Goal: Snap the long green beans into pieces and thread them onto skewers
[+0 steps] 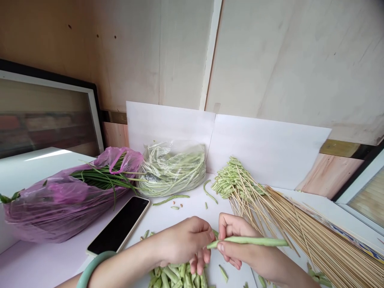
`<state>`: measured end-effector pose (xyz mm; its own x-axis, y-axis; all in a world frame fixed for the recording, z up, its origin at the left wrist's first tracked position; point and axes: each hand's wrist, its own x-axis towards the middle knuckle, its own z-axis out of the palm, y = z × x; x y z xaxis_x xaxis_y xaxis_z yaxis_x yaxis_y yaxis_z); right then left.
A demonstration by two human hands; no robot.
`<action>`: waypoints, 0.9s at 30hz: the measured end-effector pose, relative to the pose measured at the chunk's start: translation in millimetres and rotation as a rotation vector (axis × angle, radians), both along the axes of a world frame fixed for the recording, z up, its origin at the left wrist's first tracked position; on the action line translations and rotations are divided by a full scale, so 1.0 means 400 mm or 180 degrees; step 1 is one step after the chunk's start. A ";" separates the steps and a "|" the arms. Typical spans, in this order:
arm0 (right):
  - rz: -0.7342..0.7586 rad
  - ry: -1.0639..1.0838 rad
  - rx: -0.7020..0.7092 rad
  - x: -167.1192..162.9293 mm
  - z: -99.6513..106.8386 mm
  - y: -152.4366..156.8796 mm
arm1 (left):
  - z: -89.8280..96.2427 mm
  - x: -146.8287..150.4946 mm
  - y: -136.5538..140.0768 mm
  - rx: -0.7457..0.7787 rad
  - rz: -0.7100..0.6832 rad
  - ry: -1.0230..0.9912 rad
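My right hand (240, 240) is closed on a long green bean (255, 241), with the thumb and fingers near its left end. The rest of the bean sticks out to the right over my wrist. My left hand (187, 242) meets that left end, its thumb and forefinger pinched there while the other fingers hang loosely curled. A small bit of green shows between the two hands. Below my left hand lies a pile of short bean pieces (172, 277), partly covered by the hand and forearm.
Thin wooden skewers (312, 232) spread across the right side, some threaded with stacked bean pieces (231, 176). At the back is a clear bag of long beans (177, 172). A purple bag (63, 208) with green stalks and a phone (120, 224) are at left. Loose beans (171, 199) lie between.
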<state>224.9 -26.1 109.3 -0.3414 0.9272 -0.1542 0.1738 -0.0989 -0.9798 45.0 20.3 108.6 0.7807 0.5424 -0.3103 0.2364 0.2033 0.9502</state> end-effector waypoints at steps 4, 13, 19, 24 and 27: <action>-0.0024 0.0143 -0.0077 -0.007 -0.020 0.003 | 0.001 -0.005 -0.004 0.0230 -0.0387 0.0087; -0.0344 0.0511 0.0034 -0.030 -0.043 0.015 | -0.008 0.001 -0.007 0.0199 -0.0136 -0.0253; -0.0272 0.0464 0.0195 -0.025 -0.044 0.021 | -0.019 -0.005 -0.008 0.0371 -0.0160 -0.0073; -0.0195 -0.0023 0.0321 -0.009 -0.036 0.009 | -0.018 -0.006 -0.003 0.0458 -0.0262 -0.0145; -0.0012 -0.0590 0.0735 -0.005 -0.031 -0.004 | -0.001 -0.014 -0.002 0.0527 -0.0481 -0.0190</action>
<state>222.8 -27.7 96.9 -0.3236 0.9462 0.0016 0.3520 0.1219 -0.9280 39.3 19.6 108.2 0.8712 0.4576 -0.1777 0.1948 0.0100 0.9808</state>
